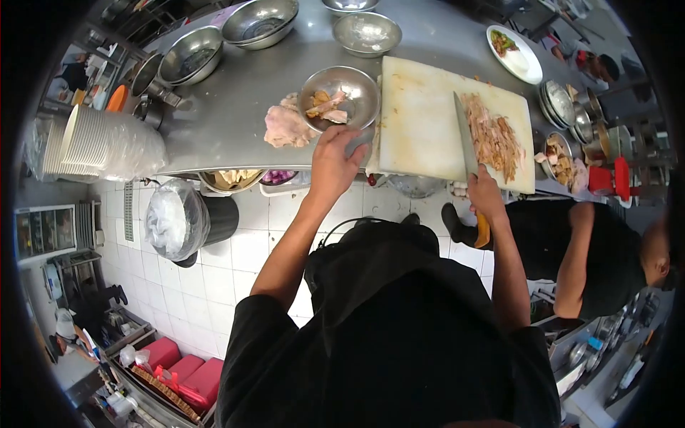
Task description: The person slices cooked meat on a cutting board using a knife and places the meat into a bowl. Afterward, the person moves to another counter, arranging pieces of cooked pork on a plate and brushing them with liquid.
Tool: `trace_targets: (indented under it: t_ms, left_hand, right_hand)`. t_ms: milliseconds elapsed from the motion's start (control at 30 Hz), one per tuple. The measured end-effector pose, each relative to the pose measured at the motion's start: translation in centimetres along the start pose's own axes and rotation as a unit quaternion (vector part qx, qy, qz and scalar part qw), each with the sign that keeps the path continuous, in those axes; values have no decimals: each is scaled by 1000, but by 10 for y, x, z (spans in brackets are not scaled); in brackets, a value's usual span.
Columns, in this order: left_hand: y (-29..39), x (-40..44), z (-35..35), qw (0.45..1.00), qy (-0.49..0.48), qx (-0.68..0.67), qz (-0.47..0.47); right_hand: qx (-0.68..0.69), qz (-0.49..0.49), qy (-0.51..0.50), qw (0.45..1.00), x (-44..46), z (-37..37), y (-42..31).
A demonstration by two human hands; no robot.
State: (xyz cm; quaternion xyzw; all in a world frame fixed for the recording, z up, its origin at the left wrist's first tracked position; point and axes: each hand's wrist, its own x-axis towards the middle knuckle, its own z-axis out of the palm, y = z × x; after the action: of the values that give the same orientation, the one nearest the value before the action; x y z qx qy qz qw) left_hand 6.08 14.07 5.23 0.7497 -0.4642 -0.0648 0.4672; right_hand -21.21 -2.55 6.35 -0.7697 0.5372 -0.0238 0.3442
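Note:
My right hand is closed around the yellow handle of a large knife. Its blade lies along the left side of a pile of chopped meat on the white cutting board. At the near edge of a metal bowl, my left hand has its thumb apart from the fingers, and its fingertips are at the rim. Several pieces of meat are inside that bowl. Pale raw-looking meat or skin lies on the steel table just left of the bowl.
Metal bowls stand along the table's far side. A white plate holds food at the back right. Stacked containers are at the left, above a lined bin. Another person in black stands close on the right.

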Motion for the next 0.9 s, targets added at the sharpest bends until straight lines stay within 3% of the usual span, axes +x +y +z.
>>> trace_targets:
  t_ms: [167, 233, 333, 467, 633, 700, 733, 800, 900]
  left_hand:
    - [1, -4, -14, 1000, 24, 9, -7]
    - [7, -6, -18, 996, -2, -42, -84]
    - [-4, -9, -10, 999, 27, -27, -24]
    - [-6, -13, -8, 999, 40, -19, 3]
    - [-1, -21, -16, 997, 29, -35, -55]
    - [-6, -23, -16, 998, 40, -25, -33]
    - [-7, -23, -16, 999, 48, -16, -12]
    - [-5, -24, -17, 998, 49, -29, -35]
    - [2, -22, -22, 995, 50, -48, -72]
  right_hand:
    - [-44, -13, 36, 998, 16, 8, 4]
    - [-62, -30, 47, 997, 18, 10, -6]
    - [-87, -89, 78, 989, 19, 17, -27]
    - [-52, -83, 46, 994, 21, 24, -42]
    - [-45, -78, 41, 995, 16, 27, -58]
    - [36, 9, -24, 999, 8, 20, -72]
    - [35, 6, -23, 999, 11, 22, -67]
    - [12, -65, 4, 998, 20, 31, -53]
    - [6, -94, 57, 994, 21, 39, -53]
